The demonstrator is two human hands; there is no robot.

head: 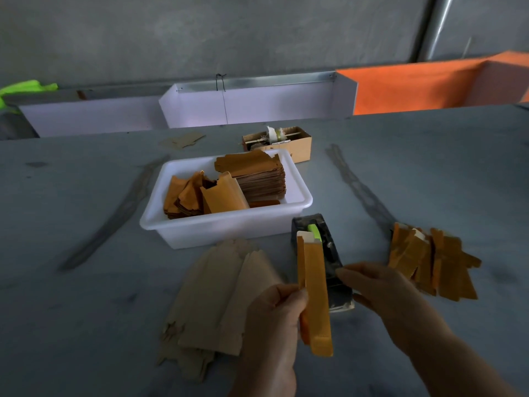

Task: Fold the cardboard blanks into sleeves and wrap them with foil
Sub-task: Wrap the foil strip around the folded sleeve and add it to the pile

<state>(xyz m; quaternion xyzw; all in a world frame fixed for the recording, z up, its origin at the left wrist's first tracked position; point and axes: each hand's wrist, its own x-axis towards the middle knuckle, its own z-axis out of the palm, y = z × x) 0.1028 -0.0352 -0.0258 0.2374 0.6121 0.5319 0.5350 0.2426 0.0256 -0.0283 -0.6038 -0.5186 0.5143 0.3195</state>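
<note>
Grey table (86,282), scuffed with dark streaks. Bare grey concrete wall (200,32) behind. White panels (252,106) and orange panel (415,87) along the far edge. Dim light.

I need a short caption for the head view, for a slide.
Left hand holds a folded sleeve upright near the tape dispenser; right hand open beside it.

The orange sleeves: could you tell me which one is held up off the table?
The folded sleeve gripped by the left hand; the others lie in the white tub or the right-hand pile.
</note>
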